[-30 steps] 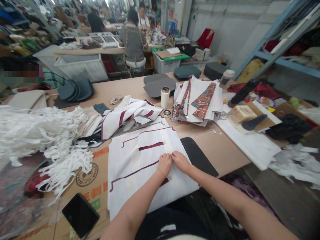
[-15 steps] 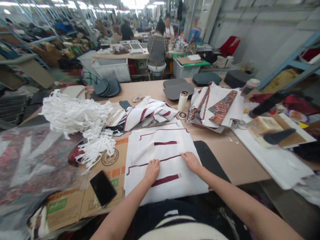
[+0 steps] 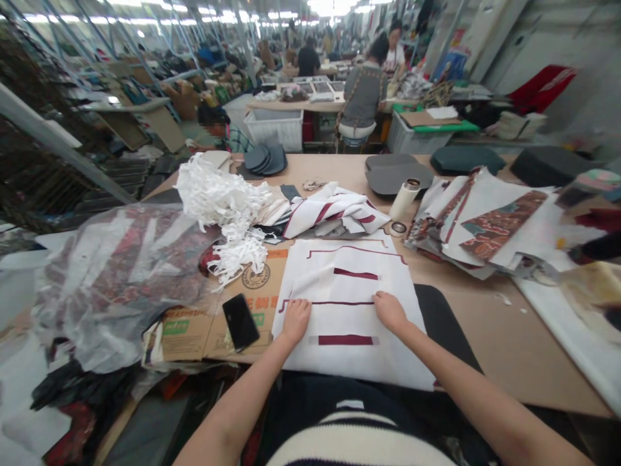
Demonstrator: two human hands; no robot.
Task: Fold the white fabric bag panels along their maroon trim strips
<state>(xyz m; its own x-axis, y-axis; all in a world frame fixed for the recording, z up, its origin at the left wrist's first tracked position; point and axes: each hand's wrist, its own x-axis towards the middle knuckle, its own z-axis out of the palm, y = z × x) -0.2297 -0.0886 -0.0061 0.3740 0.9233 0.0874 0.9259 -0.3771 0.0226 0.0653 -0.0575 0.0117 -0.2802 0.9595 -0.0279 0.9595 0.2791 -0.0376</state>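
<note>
Fingers [image 3: 305, 307] of the left hand [image 3: 295, 321] and right hand [image 3: 390, 313] curl on the maroon-striped white panel [image 3: 344, 359] in the head view, near either end of its thin line [image 3: 342, 303]; whether they pinch, I cannot tell. This panel lies on the surface [image 3: 528, 362], a black smartphone [image 3: 240, 322] to its left, a cream flask [image 3: 404, 199] beyond it.

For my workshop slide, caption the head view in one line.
Left hand and right hand on a white sheet with dark red strips, a phone lying on cardboard to its left.
</note>
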